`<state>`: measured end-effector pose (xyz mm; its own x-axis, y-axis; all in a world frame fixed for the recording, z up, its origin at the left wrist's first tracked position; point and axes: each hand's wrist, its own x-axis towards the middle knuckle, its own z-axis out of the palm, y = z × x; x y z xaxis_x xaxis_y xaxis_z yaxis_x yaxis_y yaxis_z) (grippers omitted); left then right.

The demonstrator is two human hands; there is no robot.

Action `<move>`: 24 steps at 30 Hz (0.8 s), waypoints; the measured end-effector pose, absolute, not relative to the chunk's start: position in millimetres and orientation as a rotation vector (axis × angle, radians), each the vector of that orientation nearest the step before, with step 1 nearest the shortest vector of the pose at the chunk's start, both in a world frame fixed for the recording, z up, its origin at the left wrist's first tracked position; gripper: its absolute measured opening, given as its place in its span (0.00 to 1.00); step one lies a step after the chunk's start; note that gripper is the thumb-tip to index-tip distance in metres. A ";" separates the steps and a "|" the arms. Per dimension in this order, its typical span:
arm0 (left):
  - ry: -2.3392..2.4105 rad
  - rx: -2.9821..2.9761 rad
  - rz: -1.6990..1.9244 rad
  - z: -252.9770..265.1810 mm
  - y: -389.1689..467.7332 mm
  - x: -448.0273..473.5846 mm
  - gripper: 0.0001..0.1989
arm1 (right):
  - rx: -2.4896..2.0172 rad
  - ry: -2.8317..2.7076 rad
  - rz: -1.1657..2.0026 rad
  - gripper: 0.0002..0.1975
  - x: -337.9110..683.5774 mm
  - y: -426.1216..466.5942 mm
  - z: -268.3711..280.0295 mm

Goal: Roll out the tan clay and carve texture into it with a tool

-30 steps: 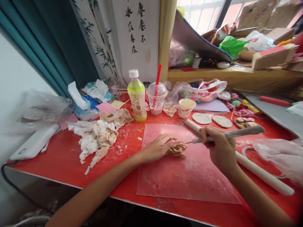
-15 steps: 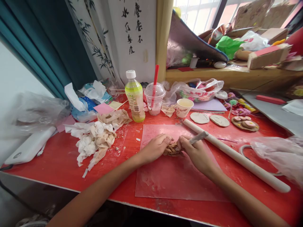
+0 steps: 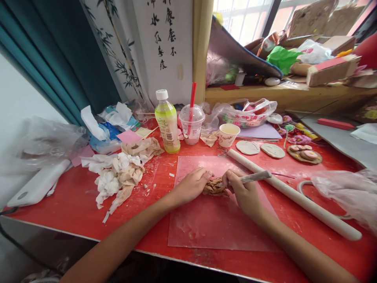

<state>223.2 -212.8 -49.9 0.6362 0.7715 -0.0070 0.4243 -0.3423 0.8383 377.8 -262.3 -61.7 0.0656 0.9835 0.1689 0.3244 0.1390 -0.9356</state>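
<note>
- Clay (image 3: 214, 188), brown, one lump: on the mat (image 3: 200, 228), off its middle toward 12 o'clock; long axis roughly 9-to-3.
- Left hand (image 3: 192, 184): fingers together at the clay's 9 o'clock end; from my remote seat I cannot tell how firmly.
- Right hand (image 3: 243, 192): fingers clamped on the tool (image 3: 256, 177), handle between 2 and 3 o'clock.
- Risk, I judge: hard pushing could slip the tool leftward into fingers, or crumble the cracked clay.
</note>
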 end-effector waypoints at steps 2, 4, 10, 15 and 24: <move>0.934 1.979 0.496 -49.6 -213.6 224.3 0.18 | -1.421 -1.465 0.872 0.18 376.6 -259.3 -62.2; 0.938 1.978 0.502 -50.3 -213.8 225.2 0.18 | -1.451 -1.492 0.873 0.17 375.3 -256.1 -63.0; 0.902 1.931 0.526 -55.2 -211.7 224.2 0.20 | -1.437 -1.650 0.765 0.16 374.5 -262.4 -57.5; 0.950 1.948 0.494 -53.4 -212.1 224.3 0.20 | -1.306 -1.742 0.407 0.17 388.7 -276.2 -40.5; 0.906 1.976 0.510 -55.2 -209.3 223.9 0.19 | -1.424 -1.695 0.812 0.16 376.8 -258.8 -55.2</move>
<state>223.9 -209.3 -55.2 0.6499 0.7600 0.0065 0.3994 -0.3488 0.8478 376.8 -258.8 -55.2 -0.0854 0.9846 0.1524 0.4987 0.1746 -0.8490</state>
